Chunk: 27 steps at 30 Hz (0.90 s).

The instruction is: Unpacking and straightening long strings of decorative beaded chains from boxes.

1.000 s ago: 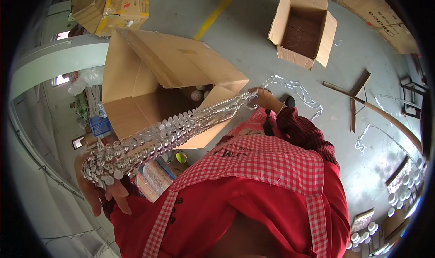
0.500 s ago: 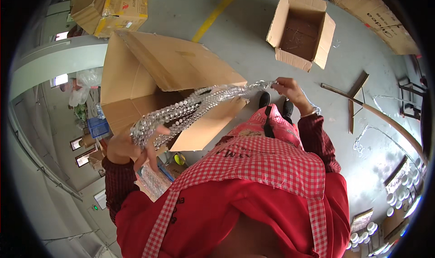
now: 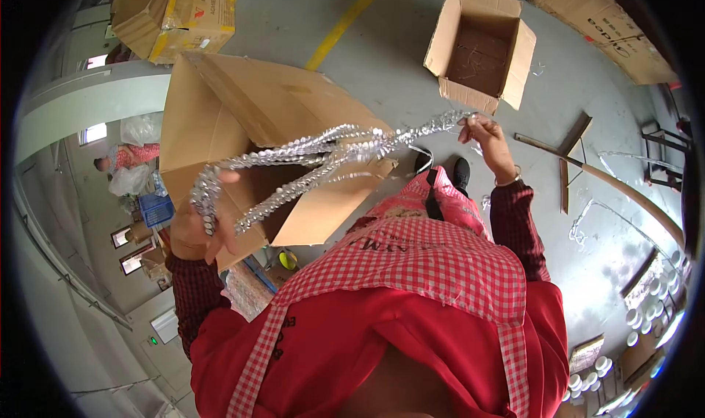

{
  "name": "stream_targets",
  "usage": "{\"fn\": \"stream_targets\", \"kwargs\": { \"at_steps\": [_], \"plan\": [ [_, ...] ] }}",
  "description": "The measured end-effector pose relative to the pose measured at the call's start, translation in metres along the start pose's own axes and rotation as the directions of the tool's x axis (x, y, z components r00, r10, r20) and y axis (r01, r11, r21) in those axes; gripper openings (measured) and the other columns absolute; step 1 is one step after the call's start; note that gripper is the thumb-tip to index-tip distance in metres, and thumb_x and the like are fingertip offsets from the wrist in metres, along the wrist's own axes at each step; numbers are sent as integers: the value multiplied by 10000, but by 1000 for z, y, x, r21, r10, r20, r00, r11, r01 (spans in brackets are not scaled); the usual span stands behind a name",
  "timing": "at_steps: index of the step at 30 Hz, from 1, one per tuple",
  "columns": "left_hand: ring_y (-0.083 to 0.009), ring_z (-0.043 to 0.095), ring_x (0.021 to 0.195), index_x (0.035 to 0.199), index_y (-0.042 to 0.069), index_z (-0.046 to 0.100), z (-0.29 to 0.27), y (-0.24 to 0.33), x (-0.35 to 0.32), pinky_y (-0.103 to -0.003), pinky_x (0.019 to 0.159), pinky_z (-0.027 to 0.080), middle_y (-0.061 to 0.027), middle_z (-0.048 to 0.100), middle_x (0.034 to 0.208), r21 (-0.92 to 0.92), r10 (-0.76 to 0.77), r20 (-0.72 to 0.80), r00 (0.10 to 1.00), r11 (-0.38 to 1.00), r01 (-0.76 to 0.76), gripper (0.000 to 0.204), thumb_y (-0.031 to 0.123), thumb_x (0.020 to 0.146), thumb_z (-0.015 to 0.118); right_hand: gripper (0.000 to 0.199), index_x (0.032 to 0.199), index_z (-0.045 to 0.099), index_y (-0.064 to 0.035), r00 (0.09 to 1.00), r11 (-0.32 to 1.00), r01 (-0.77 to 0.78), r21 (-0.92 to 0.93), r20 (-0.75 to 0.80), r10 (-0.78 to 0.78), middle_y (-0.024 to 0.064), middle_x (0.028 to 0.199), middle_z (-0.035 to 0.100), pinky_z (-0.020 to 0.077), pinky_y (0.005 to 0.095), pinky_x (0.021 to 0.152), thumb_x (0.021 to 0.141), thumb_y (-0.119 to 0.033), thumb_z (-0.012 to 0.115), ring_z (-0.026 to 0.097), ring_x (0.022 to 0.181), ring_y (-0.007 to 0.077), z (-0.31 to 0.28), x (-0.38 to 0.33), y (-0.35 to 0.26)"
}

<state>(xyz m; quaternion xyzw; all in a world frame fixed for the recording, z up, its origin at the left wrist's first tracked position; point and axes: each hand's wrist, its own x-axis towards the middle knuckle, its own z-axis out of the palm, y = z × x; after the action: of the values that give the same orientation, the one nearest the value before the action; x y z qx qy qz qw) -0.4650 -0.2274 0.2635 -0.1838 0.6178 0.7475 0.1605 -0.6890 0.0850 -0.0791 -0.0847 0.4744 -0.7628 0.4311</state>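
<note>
A bundle of shiny silver bead strands (image 3: 352, 146) stretches between my two hands, above the open flaps of a large cardboard box (image 3: 202, 113). My left hand (image 3: 197, 227) has the looped end of the strands around it; its fingers are partly blurred and covered by beads. At the other end, my right hand (image 3: 486, 140) pinches the gathered strands between thumb and fingers. From there a thin loose strand curves down near my shoes. Near my left hand the bundle splits into separate loops, while toward my right hand it narrows into one twisted rope.
A smaller open carton (image 3: 481, 54) with scraps inside stands on the grey floor ahead. Other boxes (image 3: 194, 21) sit at the far left. To the right lie a wood-and-metal stand (image 3: 580, 161) and loose strands (image 3: 587, 220). Another person (image 3: 132, 156) is at far left.
The bundle has spread into more separate loops on the left and looks twisted near my right hand. My right hand has moved slightly right and up; my left hand slightly left.
</note>
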Motion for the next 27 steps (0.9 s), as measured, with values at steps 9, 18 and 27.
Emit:
{"fn": "stream_targets", "kwargs": {
  "at_steps": [9,18,27],
  "plan": [
    [-235,496,323,1359,100,61,35,12,12,-246,298,400,-304,560,698,-260,-46,79,996,963,65,842,480,786,547,232,1015,580,-37,951,649,115,-752,-105,-290,134,952,614,462,302,731,792,-93,546,600,846,232,17,13,37],
    [-187,478,307,1364,129,-12,79,-3,49,-228,307,387,-302,561,787,-240,-17,109,994,970,43,955,599,728,523,409,1130,507,-18,752,857,431,-282,637,-169,177,1072,541,392,345,863,896,-338,408,516,999,264,169,3,27],
    [-229,599,599,1373,169,55,34,-17,92,-310,527,512,-234,537,1042,-300,290,-50,956,908,-291,698,505,856,382,324,872,530,20,653,897,135,-420,719,238,113,736,537,409,313,672,896,-281,413,502,723,178,147,-18,62]
  ]
}}
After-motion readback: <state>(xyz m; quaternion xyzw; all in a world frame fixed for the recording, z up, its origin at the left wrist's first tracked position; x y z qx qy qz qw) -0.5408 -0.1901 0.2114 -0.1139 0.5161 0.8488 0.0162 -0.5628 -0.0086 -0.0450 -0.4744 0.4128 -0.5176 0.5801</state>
